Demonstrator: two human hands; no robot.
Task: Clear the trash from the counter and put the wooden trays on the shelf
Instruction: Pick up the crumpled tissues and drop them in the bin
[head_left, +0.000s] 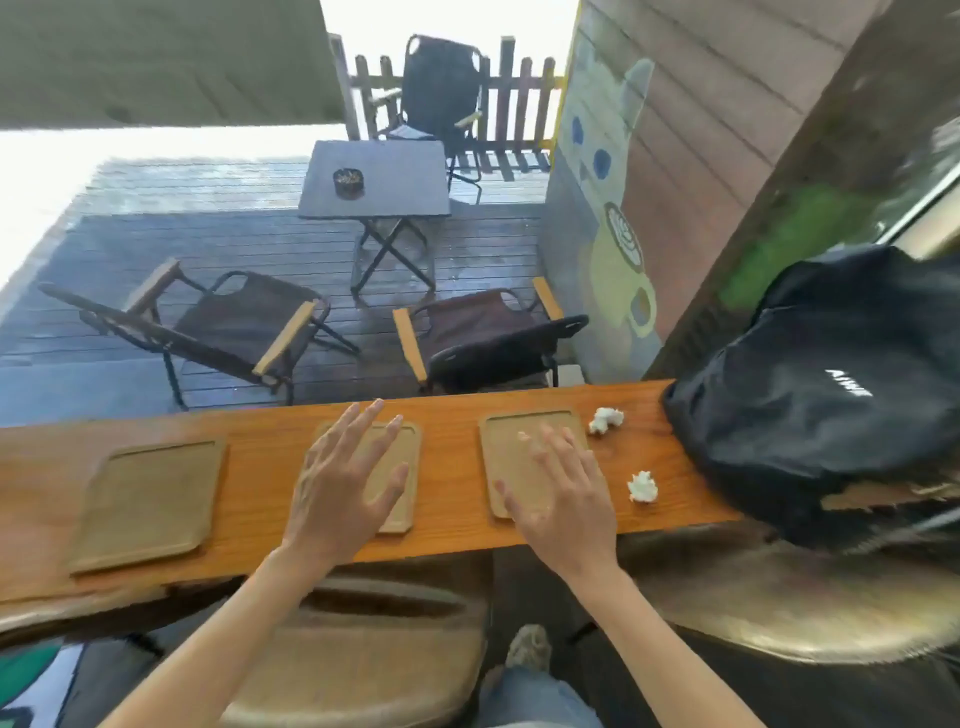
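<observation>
Both hands, left (345, 486) & right (563, 499), hover open, empty, over orange wooden bench (452, 467). Nothing cleared yet: three flat tan wooden trays (148, 501) and two crumpled white tissue wads (605, 420) remain there; shelf unseen.

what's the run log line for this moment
left hand open over middle tray | right hand open over right tray | two paper wads on counter
</observation>
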